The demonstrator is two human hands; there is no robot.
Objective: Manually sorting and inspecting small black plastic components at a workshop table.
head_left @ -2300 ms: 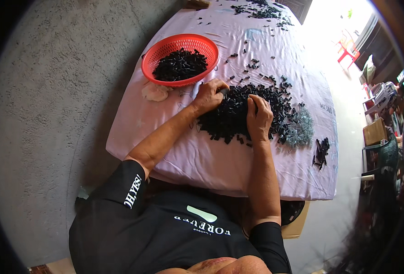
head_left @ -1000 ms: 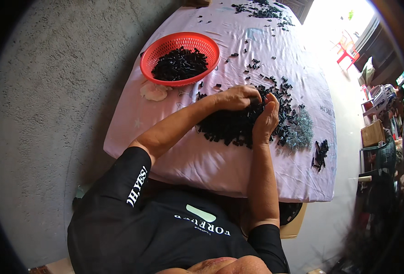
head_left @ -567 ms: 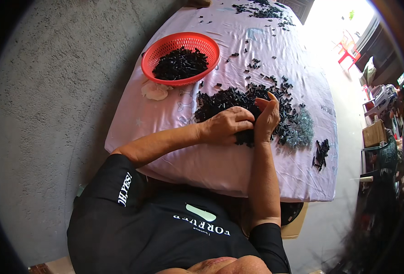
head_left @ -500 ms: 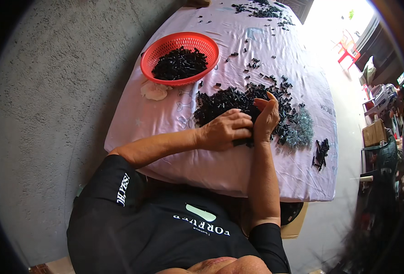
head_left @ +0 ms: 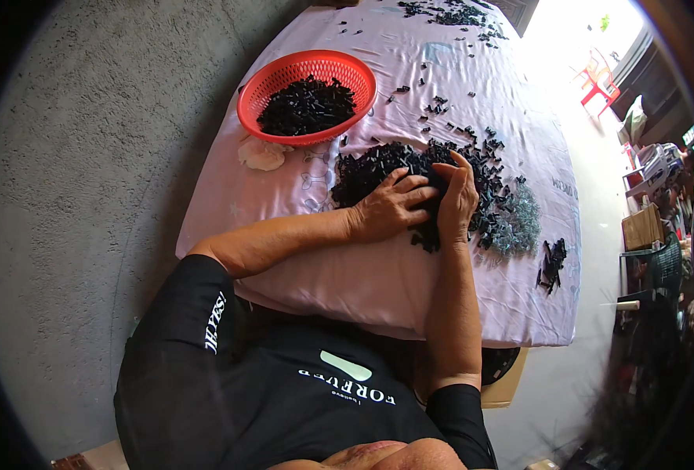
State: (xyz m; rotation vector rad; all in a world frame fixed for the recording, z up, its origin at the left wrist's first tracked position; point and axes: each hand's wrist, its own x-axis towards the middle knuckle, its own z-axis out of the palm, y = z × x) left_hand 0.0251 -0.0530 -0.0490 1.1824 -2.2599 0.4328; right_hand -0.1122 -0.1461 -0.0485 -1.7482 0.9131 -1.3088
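A heap of small black plastic pieces [head_left: 362, 168] lies on a pink cloth-covered surface [head_left: 347, 274] in front of me. My left hand [head_left: 390, 205] rests on the near side of the heap, palm down, its fingers spread. To its right, my right hand [head_left: 458, 197] stands on edge against the pieces with fingers curved and apart. The two hands face each other, with black pieces between them. What lies under the palms is hidden. Beside my right hand sits a small pile of clear, bluish bits [head_left: 517, 223].
A red mesh basket [head_left: 253, 102] holding more black pieces stands at the far left, next to a crumpled pale cloth [head_left: 260, 154]. Longer black pieces [head_left: 552, 266] lie near the right edge. More are scattered at the far end [head_left: 460, 16]. A grey wall [head_left: 88, 196] runs along the left.
My left hand has moved slightly up and its fingers have spread more. Black pieces now show below and between the hands. My right hand has barely shifted.
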